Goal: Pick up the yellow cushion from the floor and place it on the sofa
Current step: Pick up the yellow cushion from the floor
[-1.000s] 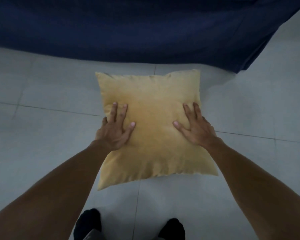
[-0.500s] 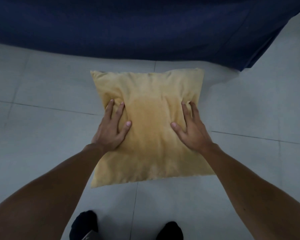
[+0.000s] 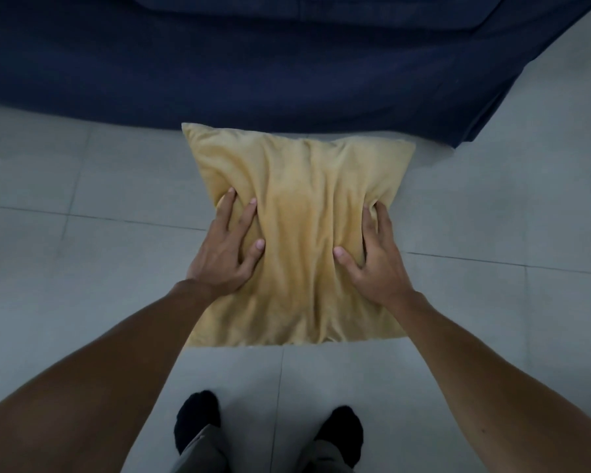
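The yellow cushion (image 3: 304,240) looks velvety, soft cloth; the sofa (image 3: 253,63) matt navy fabric; the floor (image 3: 82,186) smooth, perhaps ceramic, tile.

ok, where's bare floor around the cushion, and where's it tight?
Bare tile floor left of the yellow cushion, and more to its right, up to the sofa corner. Tight: the cushion's far edge meets the sofa base, both hands grip it, and feet stand just behind.

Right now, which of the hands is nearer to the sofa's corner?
The right hand. It grips the yellow cushion's right side, below the sofa's corner; the left hand grips the opposite side, farther away.
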